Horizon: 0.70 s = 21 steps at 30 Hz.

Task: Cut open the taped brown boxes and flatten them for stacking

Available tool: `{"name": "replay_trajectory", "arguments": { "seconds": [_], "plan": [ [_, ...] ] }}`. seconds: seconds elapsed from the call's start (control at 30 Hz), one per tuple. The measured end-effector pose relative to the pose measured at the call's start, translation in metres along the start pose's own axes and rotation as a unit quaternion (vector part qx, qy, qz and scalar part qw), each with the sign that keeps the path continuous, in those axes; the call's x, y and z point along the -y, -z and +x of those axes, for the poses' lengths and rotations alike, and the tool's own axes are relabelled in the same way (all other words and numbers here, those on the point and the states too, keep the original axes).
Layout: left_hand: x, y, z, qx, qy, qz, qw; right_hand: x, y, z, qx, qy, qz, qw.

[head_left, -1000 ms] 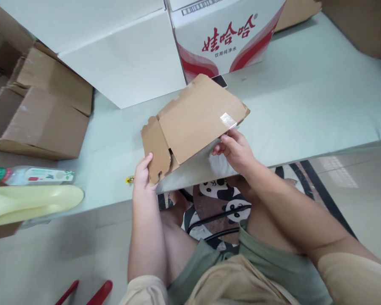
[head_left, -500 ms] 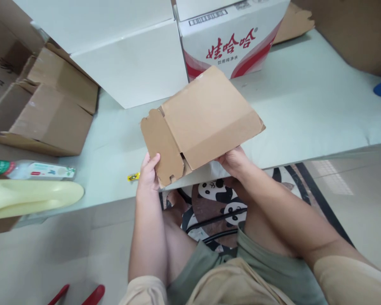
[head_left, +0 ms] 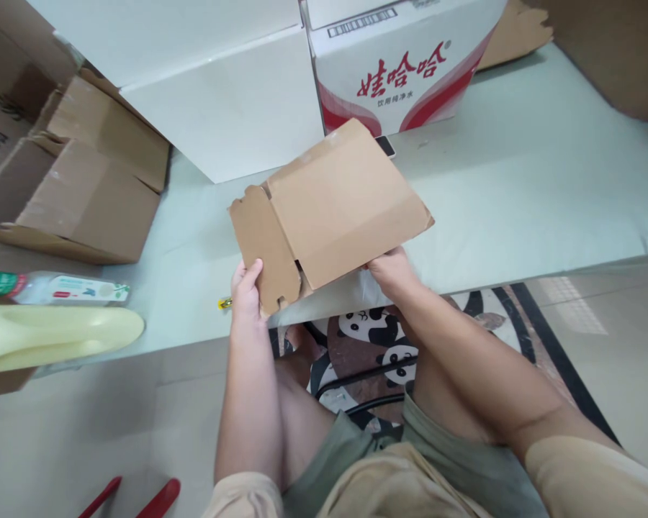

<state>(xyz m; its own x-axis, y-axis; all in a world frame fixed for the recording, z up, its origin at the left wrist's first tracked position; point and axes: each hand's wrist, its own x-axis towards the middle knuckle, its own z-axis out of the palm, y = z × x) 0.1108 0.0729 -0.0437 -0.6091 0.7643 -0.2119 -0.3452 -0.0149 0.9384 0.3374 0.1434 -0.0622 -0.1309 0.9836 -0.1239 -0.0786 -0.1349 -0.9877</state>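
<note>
A brown cardboard box [head_left: 343, 201], folded flat, is held tilted above the near part of the pale-covered table [head_left: 518, 194]. Its notched end flap [head_left: 264, 248] points to the left. My left hand [head_left: 247, 288] grips that flap at its lower left corner, thumb on top and the other fingers hidden beneath. Under the box's near edge, my right hand [head_left: 392, 273] is closed on the cardboard, with its fingertips out of sight. A small yellow object, perhaps a cutter [head_left: 225, 303], lies just left of my left hand.
White cartons stand at the back, one with red print [head_left: 405, 86]. Open brown boxes [head_left: 91, 180] sit at the left, near a plastic bottle [head_left: 32, 286] and a pale yellow object [head_left: 59, 334]. A dark-screened device [head_left: 385, 147] lies behind the cardboard.
Both hands have shifted slightly left with the flat cardboard box. The dark-screened device behind it has come into view. My grip looks the same.
</note>
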Motion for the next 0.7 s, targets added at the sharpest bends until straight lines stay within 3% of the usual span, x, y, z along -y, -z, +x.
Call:
{"name": "replay_trajectory", "arguments": {
  "seconds": [0.17, 0.33, 0.43, 0.53, 0.6, 0.7],
  "plan": [
    [0.003, -0.005, -0.002, -0.004, -0.025, -0.007, 1.0, -0.003, 0.004, -0.007, -0.047, -0.007, 0.028, 0.998],
    [0.004, -0.007, 0.002, -0.023, -0.037, -0.033, 0.998, 0.007, 0.01, -0.005, 0.019, -0.02, 0.05, 0.998],
    [0.001, -0.003, 0.007, -0.052, -0.04, -0.057, 0.996, 0.017, 0.018, 0.001, 0.061, -0.028, 0.131, 0.989],
    [-0.005, 0.004, 0.009, -0.065, -0.029, -0.051, 0.996, 0.023, 0.034, 0.011, 0.018, -0.035, 0.251, 0.967],
    [-0.008, 0.008, 0.008, -0.049, -0.024, -0.033, 0.998, 0.026, 0.047, 0.017, -0.019, -0.042, 0.277, 0.96],
    [-0.012, 0.012, 0.004, 0.008, 0.009, 0.017, 1.0, 0.03, 0.066, 0.018, 0.009, -0.063, 0.189, 0.98]
  ]
}}
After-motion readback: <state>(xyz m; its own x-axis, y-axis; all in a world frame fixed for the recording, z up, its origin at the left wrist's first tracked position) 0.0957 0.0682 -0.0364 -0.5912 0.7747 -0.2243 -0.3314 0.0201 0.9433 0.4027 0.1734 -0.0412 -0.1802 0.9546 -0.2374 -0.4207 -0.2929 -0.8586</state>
